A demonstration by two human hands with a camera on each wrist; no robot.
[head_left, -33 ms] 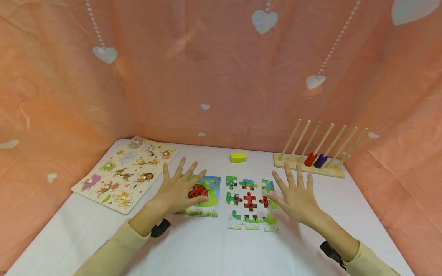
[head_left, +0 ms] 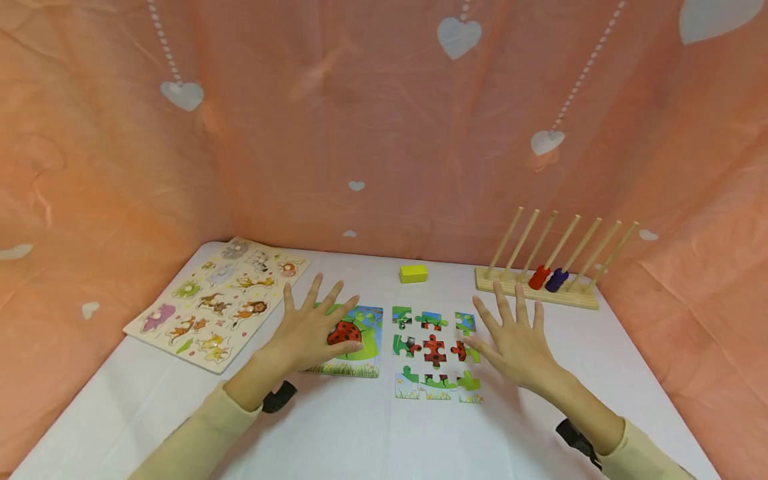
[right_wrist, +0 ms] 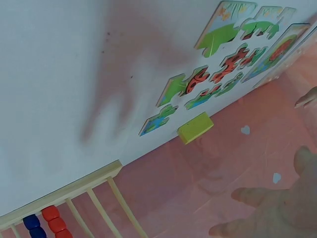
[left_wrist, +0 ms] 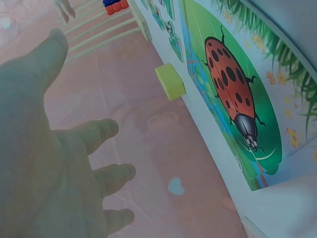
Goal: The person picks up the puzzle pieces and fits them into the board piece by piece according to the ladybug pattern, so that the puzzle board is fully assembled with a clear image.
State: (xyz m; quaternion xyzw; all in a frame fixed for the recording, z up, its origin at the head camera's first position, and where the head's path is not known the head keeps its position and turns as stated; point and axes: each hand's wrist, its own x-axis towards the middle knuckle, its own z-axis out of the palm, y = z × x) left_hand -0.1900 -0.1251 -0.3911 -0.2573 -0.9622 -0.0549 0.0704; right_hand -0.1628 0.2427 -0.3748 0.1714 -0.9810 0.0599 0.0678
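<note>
My left hand [head_left: 303,333] is held with fingers spread above a ladybug picture board [head_left: 360,360], hiding its left part; nothing is in its grasp. In the left wrist view the board's red ladybug [left_wrist: 230,79] shows whole. To the right, separate jigsaw pieces [head_left: 435,351] lie in spaced rows on the white cloth, carrying parts of a ladybug, leaves and grass. My right hand [head_left: 519,347], fingers also spread and holding nothing, hovers by the right edge of these pieces and partly covers one. The right wrist view shows a hand's shadow [right_wrist: 119,74] on the cloth.
An animal peg puzzle board [head_left: 216,300] lies at the left. A yellow block [head_left: 413,274] sits near the back edge. At the back right stands a wooden rack [head_left: 540,290] with upright rods, red beads [head_left: 539,277] and purple beads [head_left: 557,280]. A pink curtain [head_left: 384,133] hangs behind.
</note>
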